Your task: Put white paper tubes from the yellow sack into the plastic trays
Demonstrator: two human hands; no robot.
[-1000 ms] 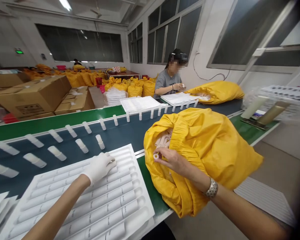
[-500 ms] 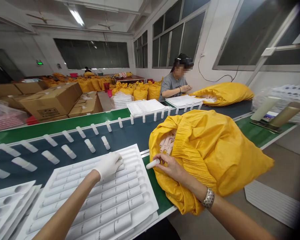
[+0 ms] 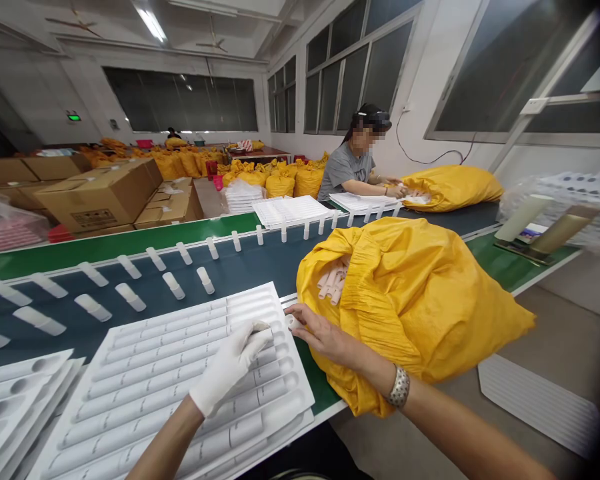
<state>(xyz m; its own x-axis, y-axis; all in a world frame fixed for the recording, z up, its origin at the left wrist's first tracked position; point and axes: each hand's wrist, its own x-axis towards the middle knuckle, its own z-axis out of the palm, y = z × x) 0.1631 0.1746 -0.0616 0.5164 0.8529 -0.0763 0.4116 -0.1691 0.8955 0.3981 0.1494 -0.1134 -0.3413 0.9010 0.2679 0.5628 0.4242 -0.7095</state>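
My left hand (image 3: 233, 363), in a white glove, is over the white ribbed tray (image 3: 300, 380), its thumb and fingers closed on a white tube (image 3: 261, 339) near the tray's right side. Labelled white tubes lie in the tray's grooves. Just off the tray's right edge, my bare right hand (image 3: 320, 331) pinches another white tube (image 3: 293, 323), its open end showing. Beside that hand lies a yellow sack (image 3: 410, 293), its mouth open on several pale tubes (image 3: 333, 283).
White tubes stand in rows on the dark conveyor belt (image 3: 250, 267). More trays (image 3: 25, 400) are stacked at the left. Across the belt, a person (image 3: 353, 163) reaches toward a second yellow sack (image 3: 455, 185). Cardboard boxes (image 3: 100, 197) stand behind.
My left hand has moved right and slightly down over the tray. My right hand has shifted left, turning its tube. The other person's hands have moved to the far sack.
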